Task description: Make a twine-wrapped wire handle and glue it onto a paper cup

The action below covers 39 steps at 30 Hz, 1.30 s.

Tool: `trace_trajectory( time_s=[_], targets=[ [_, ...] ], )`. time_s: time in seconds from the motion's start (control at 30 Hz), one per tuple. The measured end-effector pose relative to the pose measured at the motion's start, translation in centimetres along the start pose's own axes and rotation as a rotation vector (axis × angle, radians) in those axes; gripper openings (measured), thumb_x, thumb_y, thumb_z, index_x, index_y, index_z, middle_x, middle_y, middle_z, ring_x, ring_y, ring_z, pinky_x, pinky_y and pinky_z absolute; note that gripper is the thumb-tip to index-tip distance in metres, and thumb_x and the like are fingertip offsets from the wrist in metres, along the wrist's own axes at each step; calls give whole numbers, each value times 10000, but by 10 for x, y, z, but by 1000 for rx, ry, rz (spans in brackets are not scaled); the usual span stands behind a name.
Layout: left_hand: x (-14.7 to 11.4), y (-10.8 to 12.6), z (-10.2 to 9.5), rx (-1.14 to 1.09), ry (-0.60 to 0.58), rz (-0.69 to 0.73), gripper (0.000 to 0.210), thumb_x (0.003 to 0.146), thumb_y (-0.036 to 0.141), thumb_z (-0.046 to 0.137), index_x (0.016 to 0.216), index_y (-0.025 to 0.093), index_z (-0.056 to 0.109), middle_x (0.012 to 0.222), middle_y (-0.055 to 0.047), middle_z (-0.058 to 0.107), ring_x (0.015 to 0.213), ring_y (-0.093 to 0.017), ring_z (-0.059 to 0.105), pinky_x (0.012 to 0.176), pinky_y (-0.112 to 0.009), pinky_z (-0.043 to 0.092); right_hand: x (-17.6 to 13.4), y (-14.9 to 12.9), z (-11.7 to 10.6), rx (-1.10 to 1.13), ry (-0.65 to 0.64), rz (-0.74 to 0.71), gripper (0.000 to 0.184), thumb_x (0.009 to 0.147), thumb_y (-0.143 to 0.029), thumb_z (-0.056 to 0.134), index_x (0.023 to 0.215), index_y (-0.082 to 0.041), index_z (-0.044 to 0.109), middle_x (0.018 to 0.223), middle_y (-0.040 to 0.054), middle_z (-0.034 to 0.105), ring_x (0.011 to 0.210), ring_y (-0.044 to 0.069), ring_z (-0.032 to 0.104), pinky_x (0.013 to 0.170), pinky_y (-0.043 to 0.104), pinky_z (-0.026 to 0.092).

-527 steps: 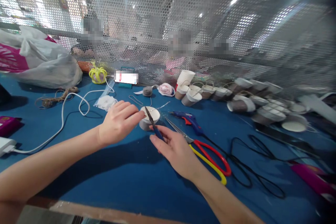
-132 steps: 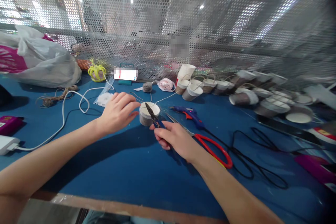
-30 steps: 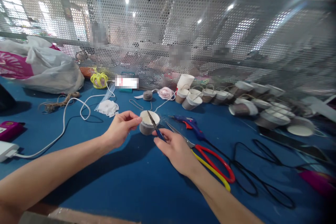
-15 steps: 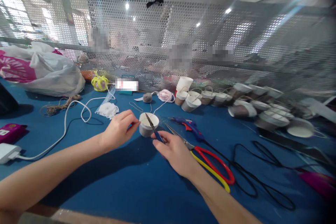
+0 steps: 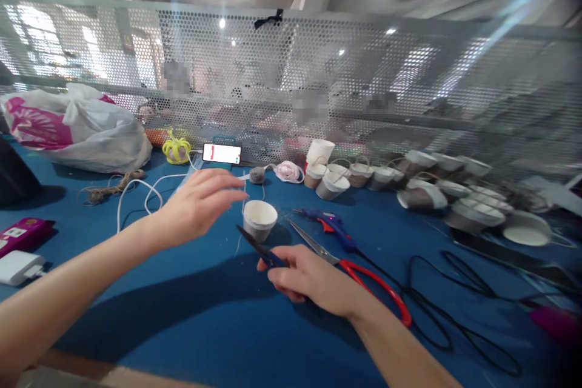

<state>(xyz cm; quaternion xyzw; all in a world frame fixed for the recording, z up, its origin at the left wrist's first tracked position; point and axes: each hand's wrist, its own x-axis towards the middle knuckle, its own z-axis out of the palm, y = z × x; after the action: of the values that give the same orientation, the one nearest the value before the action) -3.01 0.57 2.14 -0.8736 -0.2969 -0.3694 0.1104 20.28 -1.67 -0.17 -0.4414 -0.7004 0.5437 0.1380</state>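
While the right hand (image 5: pixel 302 276) is clutching pliers (image 5: pixel 255 245) just in front of the paper cup (image 5: pixel 260 222), which is standing on the table (image 5: pixel 218 327), the left hand (image 5: pixel 197 203) is hovering nearby, its grip unclear.

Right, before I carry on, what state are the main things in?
Pliers: clasped in right hand, jaw opening unclear
Left hand: raised, fingers extended, any pinch unclear
Near cup: upright, open-topped
Scissors: lying flat, blades look nearly shut
Glue gun: lying on its side
Phone: propped up, screen lit
Plastic bag: bulging, top gathered
Power adapter: cable plugged in
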Motion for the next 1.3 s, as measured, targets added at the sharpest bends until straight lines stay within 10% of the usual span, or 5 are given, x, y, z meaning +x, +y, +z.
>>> trace_trajectory(
  time_s=[0.17, 0.4, 0.7, 0.9, 1.3],
  targets=[
    [4, -11, 9, 121, -234, 228, 220, 835, 112, 406, 849, 189, 612, 826, -58, 630, 897, -181, 557, 950, -425, 330, -7, -5, -8, -8, -93, 25, 219, 740, -247, 517, 909, -123, 581, 573, -36, 461, 479, 64, 397, 470, 199, 321],
    [-11, -4, 29, -208, -134, -324, 224, 855, 204, 379, 746, 155, 570, 637, -18, 577, 579, -106, 508, 553, -205, 398, -5, -5, -12, -16, 134, -135, 375, 743, -327, 573, 1084, -172, 564, 862, 32, 578, 797, 149, 535, 700, 256, 422],
    [-8, -23, 9, -266, -13, -444, 135, 797, 228, 450, 745, 165, 558, 645, -12, 561, 573, -96, 478, 553, -213, 363, -10, -3, -26, -85, 153, -85, 449, 732, -355, 581, 1137, -169, 525, 938, 68, 589, 861, 196, 559, 725, 303, 457],
    [-11, 18, 28, -1201, -190, -955, 208, 816, 385, 444, 820, 178, 433, 457, 89, 384, 331, -33, 285, 344, -158, 199, 2, -3, -5, -207, 496, -191, 331, 754, -345, 538, 1038, -175, 542, 834, 43, 594, 741, 166, 552, 668, 286, 450],
    [-14, 38, 36, -1195, -258, -997, 240, 783, 390, 517, 834, 176, 423, 553, 47, 538, 413, -58, 458, 435, -190, 364, 2, -1, 1, -463, 607, -189, 263, 721, -326, 554, 921, -162, 600, 765, 49, 619, 638, 159, 542, 619, 279, 446]
  ],
)
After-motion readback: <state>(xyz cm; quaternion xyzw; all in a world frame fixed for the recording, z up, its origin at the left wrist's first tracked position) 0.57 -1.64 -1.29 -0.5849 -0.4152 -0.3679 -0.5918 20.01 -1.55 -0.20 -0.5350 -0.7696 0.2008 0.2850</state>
